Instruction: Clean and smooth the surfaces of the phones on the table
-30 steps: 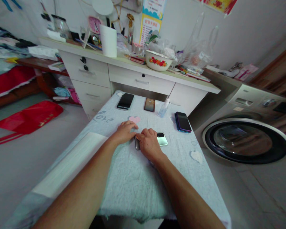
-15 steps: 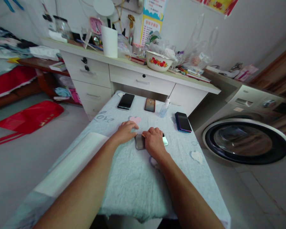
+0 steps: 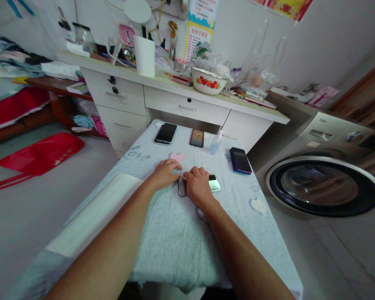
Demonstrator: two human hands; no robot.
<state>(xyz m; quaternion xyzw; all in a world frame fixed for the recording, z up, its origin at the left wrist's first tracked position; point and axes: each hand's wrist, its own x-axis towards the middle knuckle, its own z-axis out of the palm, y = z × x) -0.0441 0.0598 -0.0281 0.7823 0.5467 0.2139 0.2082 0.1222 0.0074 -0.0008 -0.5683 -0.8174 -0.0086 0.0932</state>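
Blue cloth (image 3: 175, 241) under silver phone (image 3: 216, 184); white drawers (image 3: 165, 98) beyond.

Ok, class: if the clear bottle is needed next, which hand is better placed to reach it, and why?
Probably the right hand: it lies across the silver phone, closer to the clear bottle. The left hand, by the phone's left end, is farther away.

Bare forearms (image 3: 114, 231), bare hands (image 3: 165, 172)

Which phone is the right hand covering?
The silvery phone, nearest the person, its middle under the right hand; the black left phone and purple-edged right phone lie untouched.
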